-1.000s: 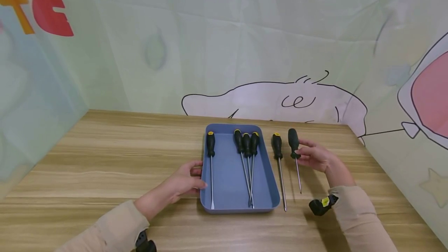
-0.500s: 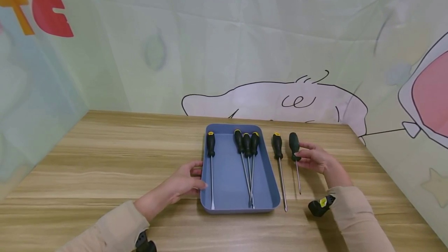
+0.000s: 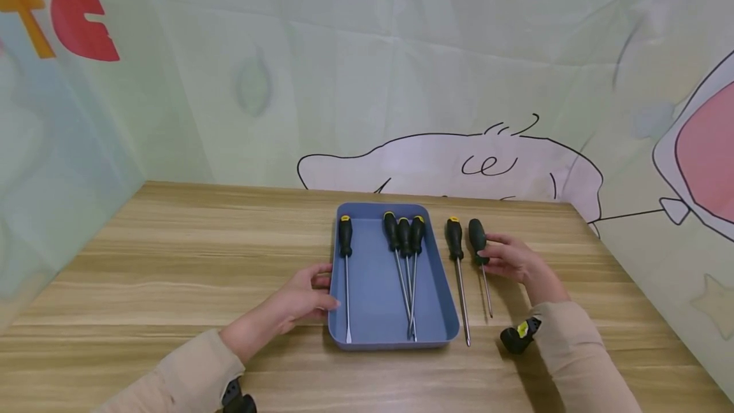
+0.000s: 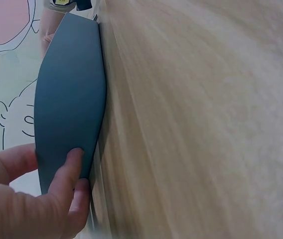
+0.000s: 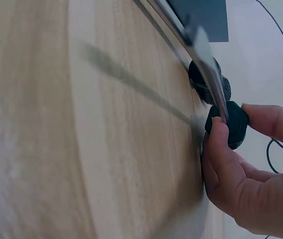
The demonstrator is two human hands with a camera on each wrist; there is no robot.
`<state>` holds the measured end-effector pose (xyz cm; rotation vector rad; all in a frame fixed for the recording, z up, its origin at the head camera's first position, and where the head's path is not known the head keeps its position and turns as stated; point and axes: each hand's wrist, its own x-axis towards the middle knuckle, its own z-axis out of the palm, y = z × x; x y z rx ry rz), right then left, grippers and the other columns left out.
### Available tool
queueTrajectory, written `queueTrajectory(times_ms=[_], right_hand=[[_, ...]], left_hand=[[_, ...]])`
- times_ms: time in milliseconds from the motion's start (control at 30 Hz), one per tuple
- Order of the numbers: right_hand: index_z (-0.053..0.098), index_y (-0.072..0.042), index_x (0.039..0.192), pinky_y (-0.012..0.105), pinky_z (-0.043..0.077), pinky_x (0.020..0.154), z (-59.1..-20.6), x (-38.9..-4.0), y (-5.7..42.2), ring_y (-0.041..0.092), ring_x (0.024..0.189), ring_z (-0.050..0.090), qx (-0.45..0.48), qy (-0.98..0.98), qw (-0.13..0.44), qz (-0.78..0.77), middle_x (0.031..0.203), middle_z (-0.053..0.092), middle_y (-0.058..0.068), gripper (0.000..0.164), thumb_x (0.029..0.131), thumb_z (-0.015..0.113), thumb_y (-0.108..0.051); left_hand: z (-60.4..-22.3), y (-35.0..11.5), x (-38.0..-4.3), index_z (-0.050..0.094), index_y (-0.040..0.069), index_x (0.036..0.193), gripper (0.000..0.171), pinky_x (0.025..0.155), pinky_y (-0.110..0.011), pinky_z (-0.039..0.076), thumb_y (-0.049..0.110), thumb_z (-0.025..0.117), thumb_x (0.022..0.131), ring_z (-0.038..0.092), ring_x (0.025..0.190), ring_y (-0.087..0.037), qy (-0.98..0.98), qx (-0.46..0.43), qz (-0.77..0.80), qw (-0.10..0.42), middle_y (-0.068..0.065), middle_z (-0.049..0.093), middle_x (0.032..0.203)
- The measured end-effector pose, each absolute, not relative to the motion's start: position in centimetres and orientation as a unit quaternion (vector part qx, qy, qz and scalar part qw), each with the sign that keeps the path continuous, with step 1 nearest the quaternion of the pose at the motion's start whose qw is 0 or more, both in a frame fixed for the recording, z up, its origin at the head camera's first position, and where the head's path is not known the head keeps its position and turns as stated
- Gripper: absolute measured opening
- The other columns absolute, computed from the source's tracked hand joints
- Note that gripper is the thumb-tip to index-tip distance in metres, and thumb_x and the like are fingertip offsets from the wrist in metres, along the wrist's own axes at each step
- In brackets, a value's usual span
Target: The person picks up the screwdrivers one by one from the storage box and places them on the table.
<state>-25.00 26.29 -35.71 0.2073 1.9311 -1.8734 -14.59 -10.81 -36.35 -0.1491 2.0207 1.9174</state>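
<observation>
left grip (image 3: 304,295): loosely spread, touching blue tray (image 3: 373,298) | right grip (image 3: 513,261): pinching dark green screwdriver (image 3: 476,234) by its handle

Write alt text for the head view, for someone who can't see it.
A person's right hand holds a dark-handled screwdriver beside another screwdriver on a wooden table. The left hand holds the left edge of a blue tray containing four more screwdrivers.

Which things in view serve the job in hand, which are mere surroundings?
Job:
blue rectangular tray, left hand gripping
dark green-handled screwdriver, right hand pinching
four black-and-yellow-handled screwdrivers inside
similar screwdriver beside tray

Surroundings:
wood-grain table
pale printed backdrop
black wrist devices
</observation>
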Motion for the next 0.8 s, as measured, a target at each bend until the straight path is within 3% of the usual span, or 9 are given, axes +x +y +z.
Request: queueTrajectory(times_ms=[167, 433, 800], right_hand=[[0.011, 0.007, 0.144, 0.025, 0.054, 0.063, -35.7, -25.1, 25.7, 0.009, 0.064, 0.058, 0.078, 0.726, 0.207, -0.651, 0.083, 0.056, 0.003, 0.073, 0.085, 0.053, 0.007], [0.014, 0.006, 0.144, 0.026, 0.054, 0.067, -35.6, -25.0, 24.9, 0.014, 0.077, 0.055, 0.086, 0.763, 0.196, -0.609, 0.113, 0.042, 0.021, 0.074, 0.083, 0.056, 0.007], [0.017, 0.004, 0.144, 0.029, 0.055, 0.071, -35.4, -24.9, 24.6, 0.022, 0.088, 0.049, 0.108, 0.778, 0.197, -0.586, 0.118, 0.036, 0.024, 0.073, 0.083, 0.058, 0.005]], left_hand=[[-36.3, -10.9, -14.6, 0.032, -0.009, 0.137, 0.07, 0.073, -0.04, 0.055, -0.019, 0.057, 0.073, 0.056, 0.09, -0.029, 0.716, -0.051, 0.674, 0.176, -0.029, 0.044, 0.121], [-36.3, -10.9, -14.6, 0.031, -0.009, 0.137, 0.07, 0.074, -0.04, 0.055, -0.019, 0.057, 0.073, 0.055, 0.091, -0.029, 0.714, -0.05, 0.675, 0.179, -0.03, 0.043, 0.122], [-36.3, -10.9, -14.6, 0.032, -0.009, 0.137, 0.069, 0.075, -0.04, 0.055, -0.019, 0.057, 0.073, 0.055, 0.092, -0.029, 0.713, -0.049, 0.677, 0.177, -0.029, 0.043, 0.121]])
